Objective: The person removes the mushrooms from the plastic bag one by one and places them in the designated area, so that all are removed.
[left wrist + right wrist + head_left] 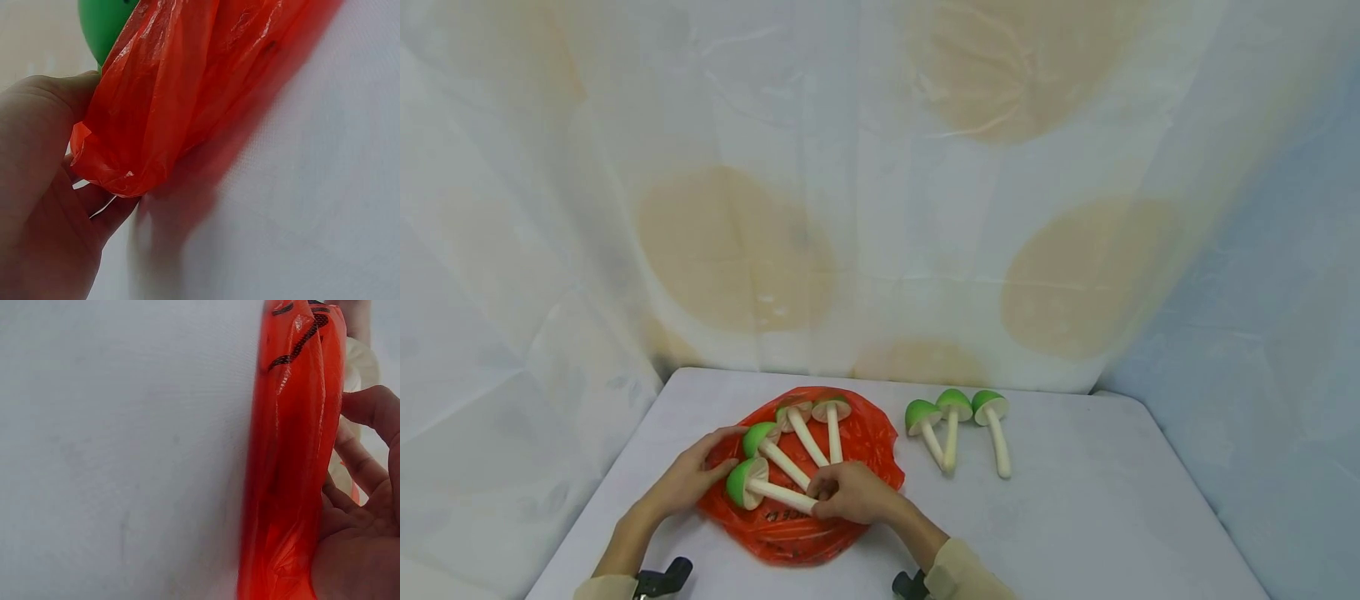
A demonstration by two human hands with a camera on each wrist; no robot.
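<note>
Several toy mushrooms with green caps and white stems lie fanned out on a crumpled red plastic bag [790, 546], caps to the left and back. My right hand [853, 492] pinches the stem end of the nearest mushroom [778, 493] between thumb and fingers. At the bag's left side my left hand [688, 475] spreads its thumb and fingers along the edge, close to the green caps. In the left wrist view, the bag's folds [156, 106] hang between thumb and fingers and partly cover a green cap [103, 28]. Part of the right fingers is hidden behind the bag [290, 456].
Three more green-capped mushrooms [953, 408] lie on the white table [1090, 500], right of the bag. A pale curtain with tan circles [910, 250] hangs behind the table and along both sides. Dark wrist devices [664, 577] sit near both sleeves.
</note>
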